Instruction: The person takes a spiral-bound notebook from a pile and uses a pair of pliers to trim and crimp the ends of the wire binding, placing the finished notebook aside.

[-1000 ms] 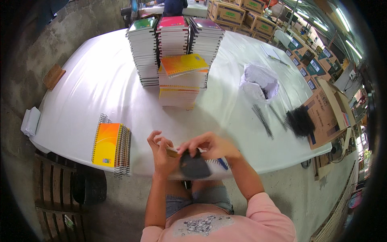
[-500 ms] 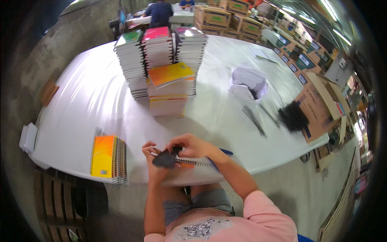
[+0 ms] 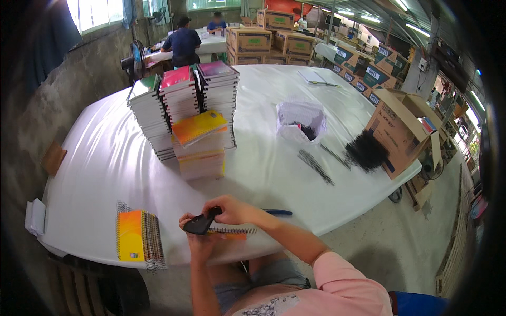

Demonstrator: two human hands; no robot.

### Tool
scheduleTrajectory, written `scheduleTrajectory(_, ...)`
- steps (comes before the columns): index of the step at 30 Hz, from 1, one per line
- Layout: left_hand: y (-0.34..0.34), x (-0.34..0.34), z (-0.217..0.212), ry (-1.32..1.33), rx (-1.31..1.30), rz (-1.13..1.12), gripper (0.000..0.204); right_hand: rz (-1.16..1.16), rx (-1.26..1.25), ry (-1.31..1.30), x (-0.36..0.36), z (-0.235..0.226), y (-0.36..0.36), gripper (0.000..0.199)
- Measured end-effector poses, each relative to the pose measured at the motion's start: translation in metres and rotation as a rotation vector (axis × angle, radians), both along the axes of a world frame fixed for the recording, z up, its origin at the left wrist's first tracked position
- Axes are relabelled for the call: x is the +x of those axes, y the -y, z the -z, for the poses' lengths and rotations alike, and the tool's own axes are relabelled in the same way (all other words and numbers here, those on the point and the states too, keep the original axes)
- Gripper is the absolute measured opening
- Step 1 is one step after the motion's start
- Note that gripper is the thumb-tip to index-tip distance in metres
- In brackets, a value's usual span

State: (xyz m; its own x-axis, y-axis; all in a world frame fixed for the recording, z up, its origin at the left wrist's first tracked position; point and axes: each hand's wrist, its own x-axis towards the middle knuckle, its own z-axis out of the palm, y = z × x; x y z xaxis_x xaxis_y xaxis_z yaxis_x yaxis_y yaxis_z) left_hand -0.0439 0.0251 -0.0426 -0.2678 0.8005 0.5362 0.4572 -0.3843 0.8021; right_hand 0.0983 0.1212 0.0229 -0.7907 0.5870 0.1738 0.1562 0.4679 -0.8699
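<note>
Near the table's front edge, my left hand (image 3: 196, 235) is closed round a black, flat, angular object (image 3: 199, 225) whose kind I cannot make out. From above, my right hand (image 3: 232, 209) grips the same object's upper end with bent fingers. Just below the hands, a metal spiral binding coil (image 3: 234, 230) runs to the right along the edge of an orange notebook (image 3: 234, 237), which my hands and the black object partly hide. A blue-handled tool (image 3: 278, 212) lies on the table beyond my right wrist.
Left of my hands lies a stack of orange-yellow spiral notebooks (image 3: 130, 237). Tall notebook piles (image 3: 203, 100) stand farther back. To the right are a white bag (image 3: 301, 120), loose coils (image 3: 316, 167), a heap of black coils (image 3: 366, 151) and an open cardboard box (image 3: 400, 131). Two people sit beyond the table.
My view has tilted up, so more of the far room shows. Both hands still hold the black object, which sits at a different angle above the coil.
</note>
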Motion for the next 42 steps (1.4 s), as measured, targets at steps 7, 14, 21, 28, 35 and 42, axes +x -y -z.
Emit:
scheduleTrajectory(7,0.006,0.002,0.001,0.658,0.019,0.17,0.038,0.647,0.412,0.402,0.102,0.023,-0.044,0.033)
scheduleTrajectory(14,0.018,0.009,-0.019,0.826,0.196,-0.147,0.056,0.782,0.44,0.612,0.101,0.025,0.075,0.045)
scheduleTrajectory(21,0.019,0.018,-0.019,0.552,0.256,-0.258,0.065,0.784,0.537,0.472,0.095,0.04,0.103,0.043)
scheduleTrajectory(28,0.023,0.027,-0.029,0.287,0.272,-0.319,0.065,0.593,0.598,0.059,0.04,-0.036,0.126,0.038)
scheduleTrajectory(35,0.025,0.029,-0.033,0.287,0.288,-0.294,0.065,0.514,0.607,0.067,0.028,-0.036,0.122,0.037)
scheduleTrajectory(42,0.022,0.024,-0.022,0.063,0.357,-0.328,0.061,0.333,0.084,-0.108,0.028,-0.026,0.123,0.032)
